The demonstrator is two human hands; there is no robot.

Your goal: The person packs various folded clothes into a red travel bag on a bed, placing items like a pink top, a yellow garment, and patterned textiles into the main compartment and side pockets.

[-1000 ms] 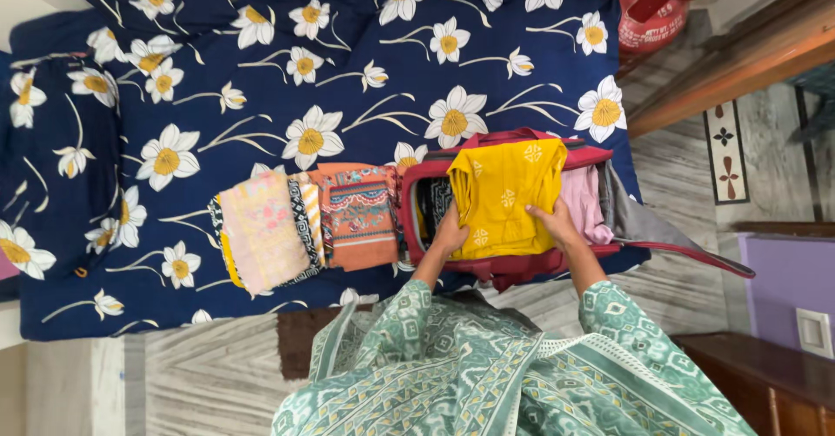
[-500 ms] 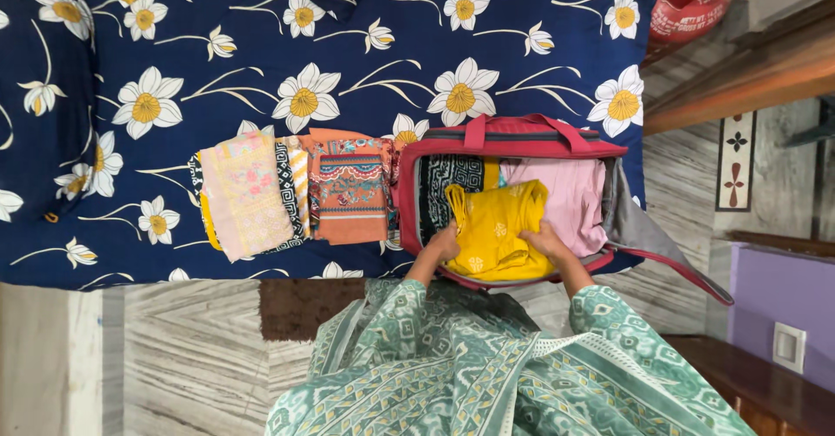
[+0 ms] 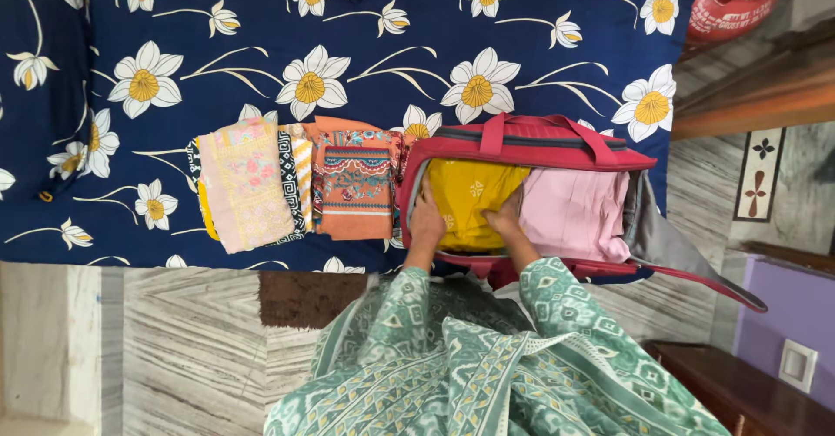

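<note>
We see a red travel bag (image 3: 531, 140) lying open on a bed with a dark blue sheet printed with white and yellow flowers (image 3: 348, 44). Inside the bag there are two folded garments side by side: a yellow garment (image 3: 470, 194) in the left part and a pink garment (image 3: 574, 211) in the right part. The grey lining of the bag's flap (image 3: 665, 240) hangs over the bed edge at the right.

Our left hand (image 3: 426, 220) lies flat on the left edge of the yellow garment, fingers stretched out and pressing down, not gripping anything. Our right hand (image 3: 504, 218) rests in the same way on the right edge of this garment, just beside the pink one, also spread open with nothing closed in it.

Just beside the bag, on the sheet, lies a folded orange patterned garment (image 3: 355, 194), and next to it a small pile with a pale pink garment (image 3: 245, 185) on top and a black-and-white one (image 3: 289, 184) showing under it.

Compared with half a second ago, the yellow garment now sits deeper and more to the left in the bag and covers the black patterned cloth which showed there before. One second ago we held it up above the bag in both hands.
</note>
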